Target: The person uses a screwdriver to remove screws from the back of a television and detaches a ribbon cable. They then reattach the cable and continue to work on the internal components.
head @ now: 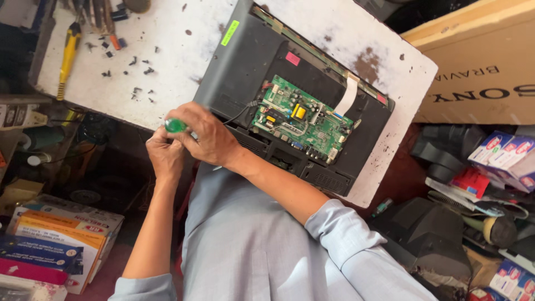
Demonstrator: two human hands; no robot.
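Scattered screws (136, 78), perhaps, left of chassis (234, 67).

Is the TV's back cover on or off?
Off, at least over the middle: the green circuit board and a white ribbon cable lie exposed on the TV.

From my remote seat I see a person's body filling the lower middle of the frame, dressed in a pale grey-blue shirt (245, 245) of smooth, plain cloth with soft folds down the front. Both sleeves are pushed up: the right sleeve (340, 228) bunches in a thick cuff at lower right of centre, the left sleeve (142, 289) shows as a rolled edge at the bottom. Forearms, the left hand (164, 156) and the right hand (209, 136) are bare, without rings, watch or gloves.
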